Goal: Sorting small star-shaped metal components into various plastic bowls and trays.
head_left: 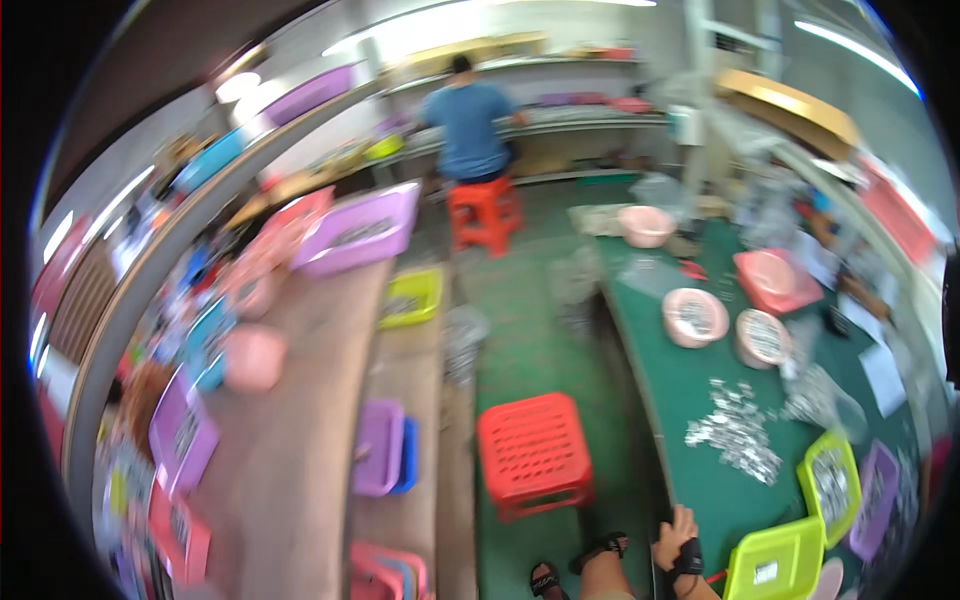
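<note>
Head camera: a person's right hand (673, 535), a black band (688, 558) at the wrist, rests at the near left edge of a green table (680, 375), fingers loosely bent and nothing visible in its grasp. The left hand is out of the picture, and what it may hold cannot be told.

Closest at hand is a lime tray (790, 545), just to the right of the wrist on the near end of the tabletop; the picture's lower edge crops it, leaving its long axis uncertain. Farther off and slightly right of the fingers lies a loose heap of small silvery pieces (745, 440), well apart from the hand and stretched roughly from far left to near right. The right hand, the only one on view, is the nearer to both.

Right of the heap, a second lime tray (806, 468) holds similar pieces, its length running from far to near, with a purple tray (862, 545) just beside it on the right. Beyond the heap stand two filled pink bowls (690, 340), side by side.

Left of the table, a red stool (535, 450) occupies the green aisle; at the far end, a co-worker in a blue shirt (470, 130) sits facing away, at shelving.
</note>
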Available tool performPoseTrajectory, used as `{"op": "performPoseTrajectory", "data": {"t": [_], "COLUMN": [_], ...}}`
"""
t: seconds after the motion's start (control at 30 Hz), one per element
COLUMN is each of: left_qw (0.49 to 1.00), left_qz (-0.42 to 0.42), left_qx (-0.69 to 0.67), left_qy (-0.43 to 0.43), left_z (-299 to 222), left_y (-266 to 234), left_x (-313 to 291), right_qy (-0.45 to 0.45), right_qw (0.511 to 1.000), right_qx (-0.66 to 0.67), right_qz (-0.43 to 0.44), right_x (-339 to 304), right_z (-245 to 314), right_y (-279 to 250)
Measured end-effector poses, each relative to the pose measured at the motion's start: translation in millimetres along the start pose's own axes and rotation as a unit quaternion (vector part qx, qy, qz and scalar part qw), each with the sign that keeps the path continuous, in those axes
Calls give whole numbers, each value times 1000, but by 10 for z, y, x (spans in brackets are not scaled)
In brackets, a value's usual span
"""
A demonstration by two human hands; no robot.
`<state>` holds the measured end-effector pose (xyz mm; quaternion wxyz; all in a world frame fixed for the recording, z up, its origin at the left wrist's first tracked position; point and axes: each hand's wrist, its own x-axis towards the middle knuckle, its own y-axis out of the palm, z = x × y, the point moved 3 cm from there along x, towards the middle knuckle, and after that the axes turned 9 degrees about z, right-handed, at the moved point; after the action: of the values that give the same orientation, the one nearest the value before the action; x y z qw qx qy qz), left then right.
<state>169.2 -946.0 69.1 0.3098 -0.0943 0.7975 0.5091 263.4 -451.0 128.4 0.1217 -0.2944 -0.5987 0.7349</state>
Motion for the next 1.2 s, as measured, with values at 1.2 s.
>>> {"op": "performPoseTrajectory", "data": {"t": [1.2], "left_qw": [-75], "left_qz": [745], "left_qx": [633], "left_qy": [196], "left_z": [4599], "left_y": [4766], "left_x": [2584], "right_qy": [210], "right_qw": [909], "right_qx": [237], "right_qz": [-270], "right_x": [109], "right_z": [-514], "right_y": [-156]}}
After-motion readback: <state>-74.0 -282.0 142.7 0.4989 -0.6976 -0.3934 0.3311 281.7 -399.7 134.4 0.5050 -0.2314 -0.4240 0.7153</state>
